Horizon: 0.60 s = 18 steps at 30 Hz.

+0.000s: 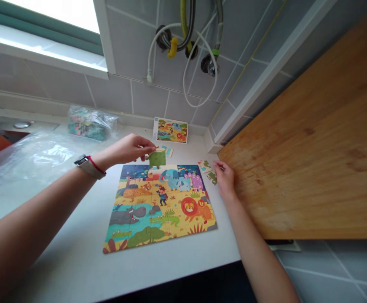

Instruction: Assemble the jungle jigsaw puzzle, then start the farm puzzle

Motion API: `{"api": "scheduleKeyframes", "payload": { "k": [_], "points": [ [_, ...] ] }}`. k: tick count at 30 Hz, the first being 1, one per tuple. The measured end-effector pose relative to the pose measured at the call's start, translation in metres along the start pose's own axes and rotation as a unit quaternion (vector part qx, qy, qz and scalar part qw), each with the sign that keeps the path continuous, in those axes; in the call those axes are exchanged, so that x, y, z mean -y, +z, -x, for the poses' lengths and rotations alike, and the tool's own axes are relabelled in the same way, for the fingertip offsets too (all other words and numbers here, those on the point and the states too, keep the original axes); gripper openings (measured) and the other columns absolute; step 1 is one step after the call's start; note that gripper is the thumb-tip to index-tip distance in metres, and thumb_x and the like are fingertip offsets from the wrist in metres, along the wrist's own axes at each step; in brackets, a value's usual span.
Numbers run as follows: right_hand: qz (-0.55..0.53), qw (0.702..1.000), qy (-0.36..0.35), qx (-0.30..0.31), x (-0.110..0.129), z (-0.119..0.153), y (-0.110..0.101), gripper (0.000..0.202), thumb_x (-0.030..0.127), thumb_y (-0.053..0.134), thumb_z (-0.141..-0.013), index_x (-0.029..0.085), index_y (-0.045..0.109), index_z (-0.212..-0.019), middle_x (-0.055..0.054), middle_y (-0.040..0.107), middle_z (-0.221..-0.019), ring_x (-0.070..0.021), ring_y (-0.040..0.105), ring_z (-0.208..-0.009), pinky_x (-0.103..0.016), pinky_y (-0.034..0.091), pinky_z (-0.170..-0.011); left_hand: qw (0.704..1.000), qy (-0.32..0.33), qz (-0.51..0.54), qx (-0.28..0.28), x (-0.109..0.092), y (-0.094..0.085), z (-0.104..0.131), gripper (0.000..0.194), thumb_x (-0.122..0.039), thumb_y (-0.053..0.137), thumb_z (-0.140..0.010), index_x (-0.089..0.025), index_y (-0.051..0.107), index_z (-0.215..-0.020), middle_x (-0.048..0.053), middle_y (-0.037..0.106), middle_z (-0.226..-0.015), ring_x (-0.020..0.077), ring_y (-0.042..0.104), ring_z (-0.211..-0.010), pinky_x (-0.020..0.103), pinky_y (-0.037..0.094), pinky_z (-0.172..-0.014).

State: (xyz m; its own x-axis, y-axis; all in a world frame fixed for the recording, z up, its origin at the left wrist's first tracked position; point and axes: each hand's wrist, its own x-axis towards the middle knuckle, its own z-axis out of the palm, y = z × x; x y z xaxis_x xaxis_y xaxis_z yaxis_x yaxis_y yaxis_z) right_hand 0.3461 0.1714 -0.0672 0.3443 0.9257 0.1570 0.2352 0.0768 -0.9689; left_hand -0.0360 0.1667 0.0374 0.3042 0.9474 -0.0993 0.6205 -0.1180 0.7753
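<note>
No readable text, labels, brands, numbers or signs

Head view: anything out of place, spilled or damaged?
No spill or damage visible. The puzzle has a gap in its far edge; loose pieces lie nearby. Odd: a white plug dangles against the wall tiles, in no socket.

Left arm (pixel 41 214): stretches forward and inward from the lower left
Left wrist (pixel 95 165): nearly straight
Left hand (pixel 135 149): back up, thumb and fingers pinched
Right arm (pixel 255 240): bare, reaches forward, angled inward
Right hand (pixel 225 176): lower than the left in view, fingers curled inward
</note>
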Motion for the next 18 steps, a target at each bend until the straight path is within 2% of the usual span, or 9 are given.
{"api": "scheduleKeyframes", "payload": {
  "k": [3, 8, 14, 18],
  "points": [
    [0.004, 1.0, -0.008, 0.006, -0.001, -0.002, -0.001, 0.04, 0.051, 0.075, -0.073, 0.016, 0.076, -0.091, -0.006, 0.075, -0.086, -0.0157, 0.06, -0.068, -0.027, 0.048, -0.061, 1.0, -0.012, -0.006, 0.008, -0.002, -0.008, 0.001, 0.039, -0.051, 0.065, -0.09, -0.017, 0.081, -0.101, 0.005, 0.073, -0.071, 0.0155, 0.066, -0.063, 0.023, 0.046, -0.052],
    [0.018, 0.999, -0.027, 0.015, 0.001, -0.002, -0.002, 0.04, 0.052, 0.074, -0.075, 0.016, 0.076, -0.09, -0.006, 0.074, -0.082, -0.0176, 0.062, -0.069, -0.029, 0.049, -0.063, 0.998, -0.005, -0.056, 0.018, 0.007, -0.007, -0.002, 0.035, -0.044, 0.064, -0.089, -0.017, 0.082, -0.102, 0.006, 0.077, -0.077, 0.0163, 0.07, -0.065, 0.025, 0.05, -0.058],
    [0.038, 0.998, -0.033, 0.048, 0.001, 0.002, 0.001, 0.039, 0.053, 0.073, -0.077, 0.017, 0.076, -0.089, -0.006, 0.075, -0.083, -0.0185, 0.064, -0.071, -0.028, 0.049, -0.062, 0.994, -0.009, -0.081, 0.073, 0.018, -0.008, -0.005, 0.036, -0.043, 0.064, -0.087, -0.02, 0.082, -0.107, 0.006, 0.081, -0.09, 0.0181, 0.075, -0.073, 0.027, 0.056, -0.068],
    [0.042, 0.997, -0.021, 0.066, 0.0, 0.003, 0.003, 0.04, 0.054, 0.074, -0.076, 0.017, 0.076, -0.089, -0.007, 0.075, -0.082, -0.0188, 0.063, -0.069, -0.028, 0.048, -0.058, 0.99, -0.025, -0.094, 0.102, 0.021, -0.005, -0.006, 0.031, -0.037, 0.061, -0.087, -0.019, 0.081, -0.101, 0.006, 0.081, -0.087, 0.0193, 0.075, -0.074, 0.028, 0.055, -0.068]
  ]
}}
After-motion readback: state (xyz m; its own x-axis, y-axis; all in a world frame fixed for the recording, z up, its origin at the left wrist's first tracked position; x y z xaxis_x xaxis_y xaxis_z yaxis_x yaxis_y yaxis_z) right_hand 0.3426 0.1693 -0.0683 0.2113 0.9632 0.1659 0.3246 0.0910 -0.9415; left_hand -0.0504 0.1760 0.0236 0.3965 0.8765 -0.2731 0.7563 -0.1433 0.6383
